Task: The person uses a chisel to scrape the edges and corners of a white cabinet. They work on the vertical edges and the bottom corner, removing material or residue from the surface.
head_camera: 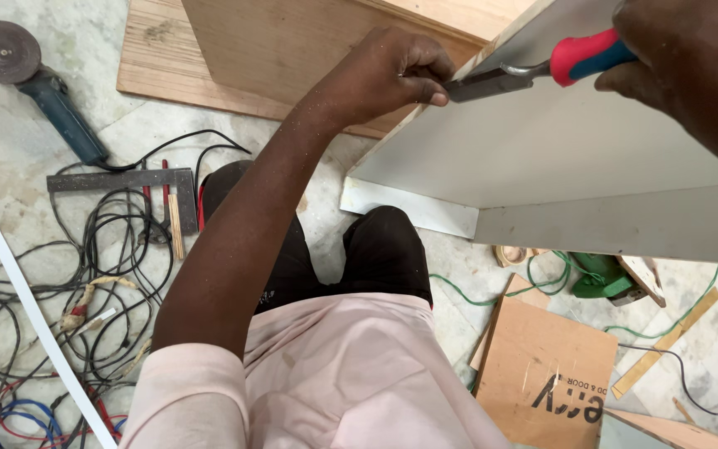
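Observation:
My left hand (392, 71) is closed around the metal blade end of a chisel (492, 81), pressing it against the edge of a grey laminated board (558, 158). My right hand (691, 58) grips the chisel's red and blue handle (587, 56) at the top right. The board is part of a grey box-like panel assembly that stands over my knees.
Brown plywood sheets (276, 50) lie behind the hands. An angle grinder (27, 75), a metal try square (126, 181) and tangled cables (60, 316) lie on the floor at left. A cardboard piece (542, 374), a green tool (600, 278) and wood strips lie at right.

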